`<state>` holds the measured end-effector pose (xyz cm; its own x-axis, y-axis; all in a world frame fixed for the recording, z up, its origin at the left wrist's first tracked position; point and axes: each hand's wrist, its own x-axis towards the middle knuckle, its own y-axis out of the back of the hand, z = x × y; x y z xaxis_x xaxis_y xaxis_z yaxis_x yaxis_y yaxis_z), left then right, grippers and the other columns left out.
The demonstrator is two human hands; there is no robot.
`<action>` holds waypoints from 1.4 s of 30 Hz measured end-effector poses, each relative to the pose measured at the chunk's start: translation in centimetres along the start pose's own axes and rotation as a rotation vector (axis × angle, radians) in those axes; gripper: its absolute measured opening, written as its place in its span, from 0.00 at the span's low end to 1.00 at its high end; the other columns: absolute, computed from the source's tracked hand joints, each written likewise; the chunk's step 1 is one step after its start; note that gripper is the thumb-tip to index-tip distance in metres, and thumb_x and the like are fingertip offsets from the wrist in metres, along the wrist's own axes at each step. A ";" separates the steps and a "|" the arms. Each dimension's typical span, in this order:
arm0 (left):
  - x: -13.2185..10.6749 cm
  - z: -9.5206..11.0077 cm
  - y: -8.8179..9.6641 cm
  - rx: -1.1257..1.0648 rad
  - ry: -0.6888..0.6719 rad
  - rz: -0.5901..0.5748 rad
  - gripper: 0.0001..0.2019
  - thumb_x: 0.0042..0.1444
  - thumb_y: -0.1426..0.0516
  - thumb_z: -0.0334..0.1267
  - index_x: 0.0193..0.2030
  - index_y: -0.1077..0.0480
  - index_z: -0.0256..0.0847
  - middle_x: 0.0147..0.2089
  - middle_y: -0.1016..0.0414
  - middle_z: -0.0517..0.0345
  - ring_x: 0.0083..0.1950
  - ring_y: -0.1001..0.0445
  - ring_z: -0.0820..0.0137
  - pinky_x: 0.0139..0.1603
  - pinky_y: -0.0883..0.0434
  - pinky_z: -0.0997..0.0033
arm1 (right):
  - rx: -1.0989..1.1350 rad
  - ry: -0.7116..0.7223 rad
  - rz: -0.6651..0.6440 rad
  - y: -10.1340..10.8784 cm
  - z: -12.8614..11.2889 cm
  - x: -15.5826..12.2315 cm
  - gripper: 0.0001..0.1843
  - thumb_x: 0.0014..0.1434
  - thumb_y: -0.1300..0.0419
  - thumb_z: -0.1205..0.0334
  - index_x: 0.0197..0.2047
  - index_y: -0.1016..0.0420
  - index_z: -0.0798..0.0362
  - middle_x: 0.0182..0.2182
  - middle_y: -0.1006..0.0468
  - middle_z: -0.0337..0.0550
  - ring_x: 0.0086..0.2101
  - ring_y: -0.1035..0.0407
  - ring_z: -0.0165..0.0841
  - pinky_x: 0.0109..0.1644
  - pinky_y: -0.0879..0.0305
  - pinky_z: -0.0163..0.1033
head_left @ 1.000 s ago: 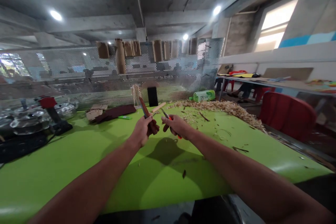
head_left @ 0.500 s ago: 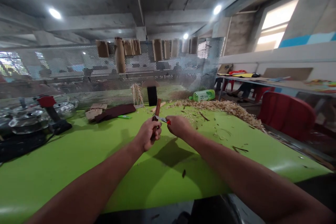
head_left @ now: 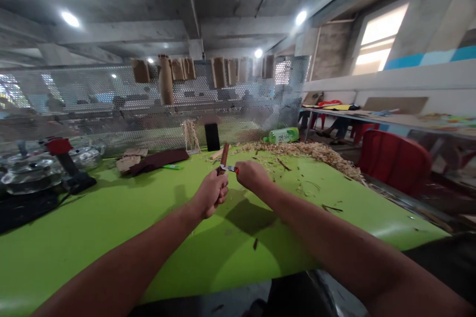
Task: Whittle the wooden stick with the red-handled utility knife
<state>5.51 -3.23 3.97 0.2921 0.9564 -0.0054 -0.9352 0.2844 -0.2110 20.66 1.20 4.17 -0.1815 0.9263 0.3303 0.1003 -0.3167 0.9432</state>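
A reddish-brown strip of wood (head_left: 225,152) stands up out of my left hand (head_left: 212,192), whose fingers are wrapped round its lower end. My right hand (head_left: 253,176) is closed on a knife (head_left: 228,168) with a red part showing at the handle. The blade lies across the wood just above my left fingers and touches it. Most of the handle is hidden in my right fist. Both hands are held above the green tabletop (head_left: 178,247).
Wood shavings (head_left: 316,152) are heaped along the back right edge, beside a green plastic bottle (head_left: 283,135). A black phone-like slab (head_left: 212,137) leans at the back. A dark brown piece (head_left: 159,161) lies left. A red chair (head_left: 394,161) stands right.
The blade has shifted slightly down the wood, towards my left fingers. Both hands keep their grips. The whole view has turned slightly to the right.
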 end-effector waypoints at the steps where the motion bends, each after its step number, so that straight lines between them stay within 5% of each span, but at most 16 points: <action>1: 0.0 -0.1 0.0 0.003 0.000 -0.003 0.07 0.55 0.46 0.32 0.37 0.43 0.43 0.24 0.44 0.72 0.15 0.50 0.83 0.14 0.53 0.82 | 0.000 -0.005 0.003 -0.1 0.0 0.1 0.17 0.64 0.51 0.64 0.44 0.21 0.54 0.34 0.18 0.55 0.35 0.24 0.38 0.38 0.34 0.36; 7: -0.8 -0.5 -0.1 0.049 0.049 -0.030 0.06 0.58 0.46 0.36 0.42 0.40 0.42 0.23 0.44 0.72 0.15 0.50 0.82 0.14 0.52 0.81 | 0.035 -0.081 0.002 -0.2 2.1 1.5 0.17 0.64 0.50 0.64 0.45 0.20 0.55 0.37 0.19 0.57 0.39 0.23 0.40 0.41 0.33 0.38; 16: -1.3 -1.1 -0.4 0.064 0.094 -0.115 0.18 0.59 0.44 0.37 0.56 0.40 0.40 0.23 0.44 0.72 0.16 0.50 0.81 0.14 0.51 0.82 | 0.053 -0.247 0.023 -0.6 5.0 3.4 0.17 0.62 0.48 0.65 0.47 0.19 0.56 0.41 0.19 0.60 0.45 0.24 0.43 0.45 0.32 0.39; 20: -3.1 -1.0 -0.9 0.218 0.153 -0.289 0.24 0.61 0.43 0.44 0.61 0.42 0.39 0.20 0.42 0.72 0.15 0.49 0.79 0.14 0.47 0.79 | 0.157 -0.504 -0.046 -0.1 9.4 3.8 0.19 0.61 0.49 0.66 0.50 0.21 0.59 0.45 0.20 0.61 0.46 0.24 0.45 0.44 0.32 0.40; 23: -3.0 -1.0 -0.7 0.157 0.142 -0.189 0.22 0.62 0.45 0.43 0.59 0.42 0.38 0.21 0.40 0.70 0.15 0.47 0.80 0.14 0.47 0.80 | 0.181 -0.624 0.009 0.6 11.9 3.7 0.21 0.61 0.49 0.65 0.52 0.22 0.59 0.47 0.21 0.64 0.46 0.25 0.47 0.44 0.32 0.42; 25: -2.0 -1.2 -0.1 0.071 0.114 -0.105 0.18 0.61 0.45 0.39 0.56 0.40 0.39 0.23 0.41 0.71 0.16 0.47 0.81 0.14 0.48 0.81 | 0.212 -0.561 0.041 0.8 11.2 3.6 0.20 0.61 0.48 0.63 0.52 0.21 0.56 0.46 0.21 0.61 0.44 0.25 0.45 0.43 0.33 0.41; 33: 0.6 -1.4 0.7 0.011 0.014 0.003 0.08 0.54 0.44 0.34 0.35 0.43 0.42 0.24 0.43 0.71 0.16 0.47 0.82 0.13 0.50 0.82 | 0.157 -0.088 -0.011 0.0 2.3 1.7 0.17 0.60 0.48 0.63 0.46 0.19 0.50 0.38 0.18 0.50 0.38 0.25 0.38 0.39 0.37 0.34; 42: 0.6 -1.1 0.7 0.011 -0.049 0.007 0.07 0.56 0.45 0.35 0.36 0.42 0.43 0.24 0.43 0.71 0.16 0.48 0.82 0.13 0.50 0.81 | 0.055 -0.005 -0.067 -0.3 0.1 0.5 0.17 0.62 0.50 0.64 0.44 0.20 0.51 0.37 0.18 0.52 0.36 0.23 0.39 0.39 0.34 0.37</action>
<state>5.26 -2.54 2.79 0.2762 0.9602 0.0409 -0.9393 0.2787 -0.1999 20.68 1.77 4.03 -0.1846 0.9460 0.2665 0.1418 -0.2427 0.9597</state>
